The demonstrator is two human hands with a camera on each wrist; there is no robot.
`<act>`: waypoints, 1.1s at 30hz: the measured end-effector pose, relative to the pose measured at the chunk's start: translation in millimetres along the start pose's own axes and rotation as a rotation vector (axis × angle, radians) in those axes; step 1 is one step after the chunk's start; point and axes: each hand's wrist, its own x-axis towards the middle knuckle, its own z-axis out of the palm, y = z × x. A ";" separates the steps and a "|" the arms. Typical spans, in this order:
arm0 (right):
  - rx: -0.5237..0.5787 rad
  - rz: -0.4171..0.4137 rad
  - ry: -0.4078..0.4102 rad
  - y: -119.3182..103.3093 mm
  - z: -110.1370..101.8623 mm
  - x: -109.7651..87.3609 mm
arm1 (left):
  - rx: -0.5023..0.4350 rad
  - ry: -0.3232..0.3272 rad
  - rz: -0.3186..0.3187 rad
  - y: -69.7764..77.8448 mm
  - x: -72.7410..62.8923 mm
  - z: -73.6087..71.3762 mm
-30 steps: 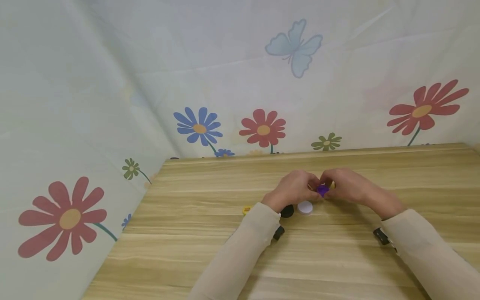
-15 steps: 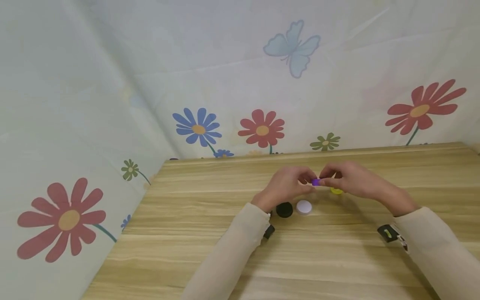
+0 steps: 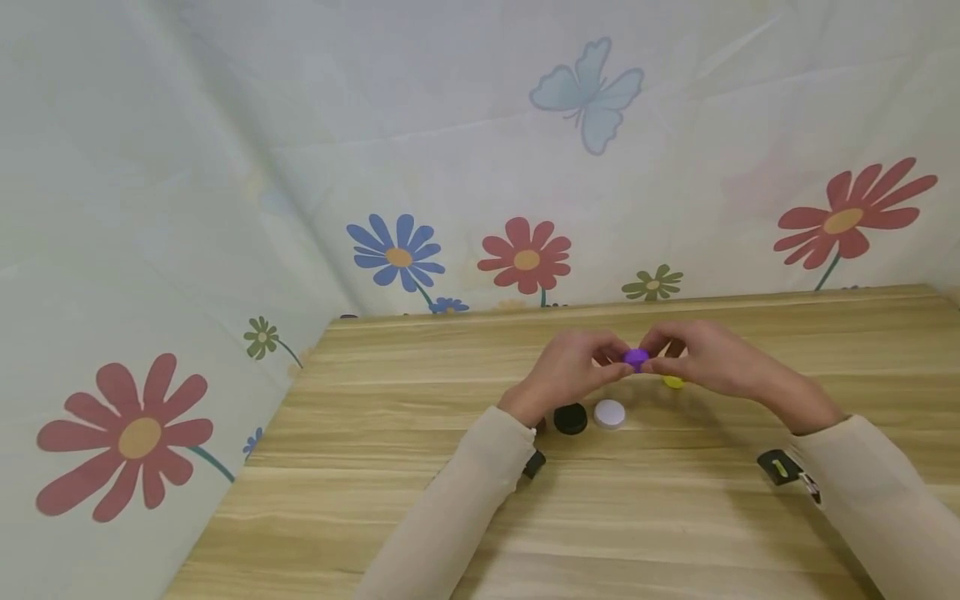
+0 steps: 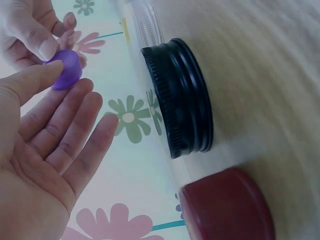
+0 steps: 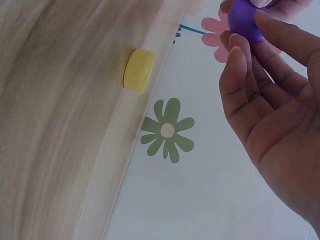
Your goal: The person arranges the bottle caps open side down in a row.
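Both hands pinch one purple bottle cap (image 3: 636,360) between them, raised over the table. My left hand (image 3: 567,369) has its thumb and index finger on the cap's left side. In the left wrist view its other fingers spread out below the purple cap (image 4: 68,71). On the right side, my right hand (image 3: 708,360) grips the cap with thumb and fingertips. In the right wrist view the purple cap (image 5: 245,19) shows a rounded top and fine ridges. Under the right hand lies a yellow cap (image 3: 674,382), partly hidden by the fingers.
A black lid (image 3: 571,418) and a white cap (image 3: 610,413) lie on the wooden table (image 3: 622,517) in front of the hands. In the left wrist view a dark red cap (image 4: 227,207) sits beside the black lid. A flower-printed cloth (image 3: 450,167) hangs behind the table.
The purple cap has risen and come slightly left, and it has been turned in the fingers. Both hands lifted with it, uncovering more of the yellow cap.
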 end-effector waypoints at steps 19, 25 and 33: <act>0.087 0.060 -0.009 -2.1 -2.1 -1.3 | 0.029 0.071 0.097 3.1 -0.2 1.9; 0.088 0.033 -0.016 -2.0 -1.2 -2.5 | 0.041 0.064 0.097 2.5 -0.3 2.5; 0.000 -0.021 0.002 0.9 -2.5 -2.3 | 0.049 0.051 0.096 1.3 -0.8 3.4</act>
